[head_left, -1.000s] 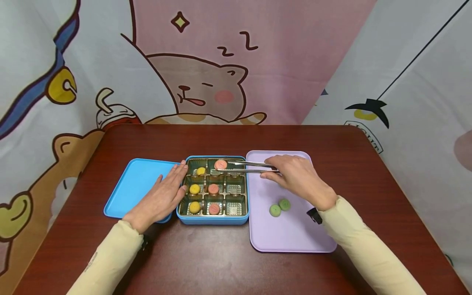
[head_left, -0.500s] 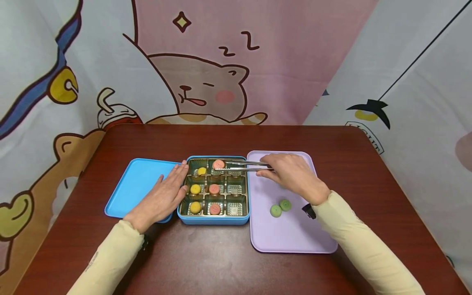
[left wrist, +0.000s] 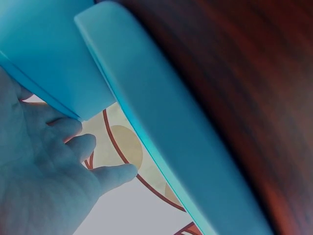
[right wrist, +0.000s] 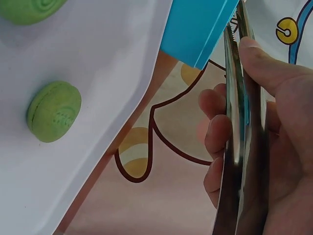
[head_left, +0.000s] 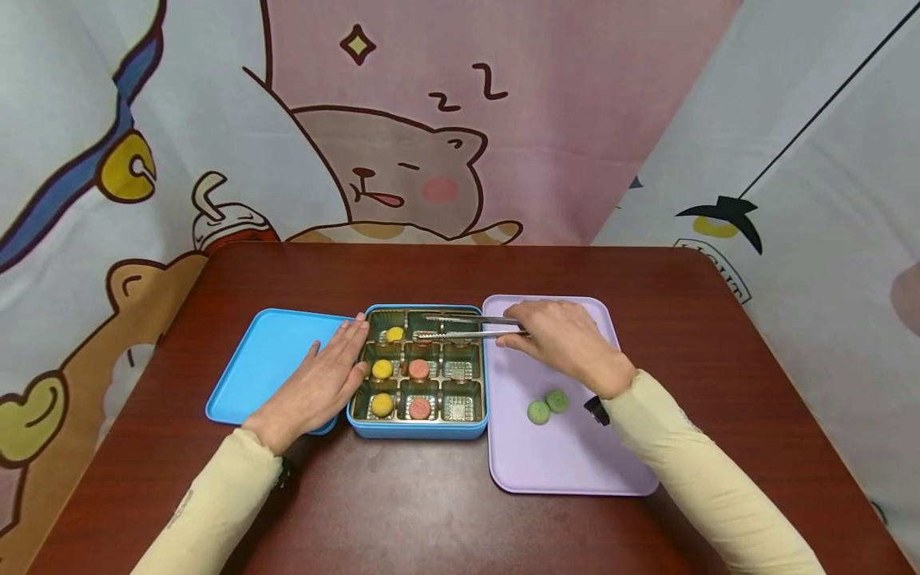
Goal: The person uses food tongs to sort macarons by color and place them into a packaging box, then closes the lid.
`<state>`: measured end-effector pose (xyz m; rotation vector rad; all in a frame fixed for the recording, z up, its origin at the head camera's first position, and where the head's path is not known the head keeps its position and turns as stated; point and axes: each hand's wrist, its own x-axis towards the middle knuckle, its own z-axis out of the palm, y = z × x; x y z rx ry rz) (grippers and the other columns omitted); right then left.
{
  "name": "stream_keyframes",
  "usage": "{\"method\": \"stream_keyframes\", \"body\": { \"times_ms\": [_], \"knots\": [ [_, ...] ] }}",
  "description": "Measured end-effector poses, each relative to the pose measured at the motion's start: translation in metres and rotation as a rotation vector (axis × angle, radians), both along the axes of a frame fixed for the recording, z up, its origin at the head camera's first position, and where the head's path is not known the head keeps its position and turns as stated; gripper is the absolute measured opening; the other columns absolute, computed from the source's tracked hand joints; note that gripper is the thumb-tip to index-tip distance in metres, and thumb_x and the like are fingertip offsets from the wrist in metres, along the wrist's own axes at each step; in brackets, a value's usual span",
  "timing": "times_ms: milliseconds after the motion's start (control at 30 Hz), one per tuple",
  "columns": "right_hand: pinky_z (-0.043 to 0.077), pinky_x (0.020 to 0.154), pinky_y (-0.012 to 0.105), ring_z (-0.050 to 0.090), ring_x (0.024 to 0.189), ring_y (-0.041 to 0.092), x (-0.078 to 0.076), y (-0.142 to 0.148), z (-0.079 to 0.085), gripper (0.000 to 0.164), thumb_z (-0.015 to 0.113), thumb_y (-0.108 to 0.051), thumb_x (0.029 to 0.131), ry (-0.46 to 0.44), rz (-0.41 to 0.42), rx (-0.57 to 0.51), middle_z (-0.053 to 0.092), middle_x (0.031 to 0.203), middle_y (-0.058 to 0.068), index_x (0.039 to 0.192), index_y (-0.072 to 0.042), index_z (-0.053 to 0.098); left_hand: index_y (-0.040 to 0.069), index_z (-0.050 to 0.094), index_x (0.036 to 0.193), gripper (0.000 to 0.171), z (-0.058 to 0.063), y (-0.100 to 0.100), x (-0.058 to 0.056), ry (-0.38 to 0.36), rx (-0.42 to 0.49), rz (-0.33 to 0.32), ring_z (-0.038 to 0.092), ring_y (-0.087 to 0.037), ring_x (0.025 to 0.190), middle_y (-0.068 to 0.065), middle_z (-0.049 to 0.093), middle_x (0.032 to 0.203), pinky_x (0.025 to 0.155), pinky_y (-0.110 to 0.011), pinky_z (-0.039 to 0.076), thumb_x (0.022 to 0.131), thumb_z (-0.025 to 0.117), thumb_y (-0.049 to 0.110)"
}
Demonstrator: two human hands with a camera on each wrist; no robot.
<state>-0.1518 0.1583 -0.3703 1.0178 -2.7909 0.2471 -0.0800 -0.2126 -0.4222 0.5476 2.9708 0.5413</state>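
My right hand (head_left: pixel 561 339) holds metal tongs (head_left: pixel 477 319) over the back row of a blue box (head_left: pixel 420 431) with a gold divided insert. The tong arms stand a little apart, with nothing seen between their tips. Three yellow macarons (head_left: pixel 382 369) fill the left column, the back one lying tilted. Two pink macarons (head_left: pixel 419 369) sit in the middle column's middle and front compartments; the back one lies partly behind the tongs. My left hand (head_left: pixel 316 391) rests with straight fingers against the box's left side. Two green macarons (right wrist: pixel 54 111) lie on the purple tray (head_left: pixel 568 471).
A blue lid (head_left: pixel 269 363) lies left of the box, partly under my left forearm and hand. The purple tray adjoins the box's right side. All stand on a dark wooden table (head_left: pixel 431 511), with a printed cloth (head_left: pixel 575 120) hanging behind.
The pink macaron earlier seen at the tong tips over the back middle compartment is out of sight now. The tong tips have spread apart, and my right hand has moved slightly left.
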Motion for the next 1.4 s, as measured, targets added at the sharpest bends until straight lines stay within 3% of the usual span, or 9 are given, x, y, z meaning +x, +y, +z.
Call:
{"method": "stream_keyframes", "body": {
  "times_ms": [200, 433, 733, 1100, 1233, 1400],
  "knots": [
    [0.051, 0.059, 0.039, 0.058, 0.069, 0.012, 0.003, 0.005, 0.001, 0.036, 0.078, -0.046, 0.092, 0.011, -0.016, -0.006, 0.065, 0.082, -0.007, 0.109, -0.015, 0.072, 0.004, 0.016, 0.166, 0.064, 0.000, 0.002, -0.001, -0.015, -0.007, -0.001, 0.012, -0.033, 0.158, -0.010, 0.009, 0.173, 0.118, -0.070, 0.018, 0.113, 0.039, 0.032],
    [0.051, 0.060, 0.037, 0.059, 0.069, 0.013, 0.012, 0.022, 0.006, 0.036, 0.078, -0.045, 0.092, 0.056, -0.034, -0.043, 0.064, 0.081, -0.005, 0.103, -0.013, 0.067, 0.004, 0.015, 0.166, 0.064, -0.001, 0.002, 0.000, -0.015, -0.003, -0.003, 0.013, -0.036, 0.158, -0.011, 0.010, 0.173, 0.118, -0.070, 0.018, 0.113, 0.039, 0.032],
    [0.054, 0.068, 0.046, 0.067, 0.085, 0.023, 0.031, 0.054, 0.012, 0.047, 0.075, -0.046, 0.094, 0.020, -0.116, -0.094, 0.070, 0.104, 0.003, 0.125, -0.012, 0.067, 0.003, 0.015, 0.166, 0.065, -0.001, -0.001, 0.003, -0.018, 0.006, -0.001, 0.012, -0.036, 0.158, -0.011, 0.008, 0.173, 0.118, -0.071, 0.016, 0.113, 0.039, 0.033],
    [0.053, 0.059, 0.044, 0.063, 0.079, 0.021, 0.054, 0.089, 0.000, 0.051, 0.079, -0.038, 0.090, 0.075, -0.211, -0.158, 0.070, 0.098, 0.006, 0.128, -0.007, 0.066, 0.004, 0.016, 0.166, 0.065, 0.000, -0.001, 0.003, -0.016, 0.014, 0.003, 0.011, -0.035, 0.158, -0.010, 0.009, 0.173, 0.118, -0.071, 0.017, 0.113, 0.040, 0.033],
    [0.049, 0.056, 0.037, 0.058, 0.074, 0.016, 0.060, 0.103, -0.006, 0.048, 0.080, -0.037, 0.088, 0.090, -0.228, -0.172, 0.069, 0.092, 0.004, 0.123, -0.007, 0.067, 0.004, 0.016, 0.166, 0.064, 0.000, 0.000, 0.002, -0.018, 0.016, -0.001, 0.011, -0.035, 0.158, -0.010, 0.009, 0.173, 0.118, -0.071, 0.017, 0.113, 0.039, 0.032],
    [0.052, 0.056, 0.037, 0.062, 0.072, 0.014, 0.067, 0.122, -0.010, 0.046, 0.085, -0.033, 0.085, 0.111, -0.232, -0.210, 0.071, 0.093, 0.004, 0.120, -0.008, 0.067, 0.004, 0.016, 0.166, 0.065, 0.001, 0.002, 0.001, -0.021, 0.013, -0.002, 0.011, -0.035, 0.158, -0.010, 0.009, 0.173, 0.118, -0.071, 0.017, 0.113, 0.039, 0.033]
  ]
}}
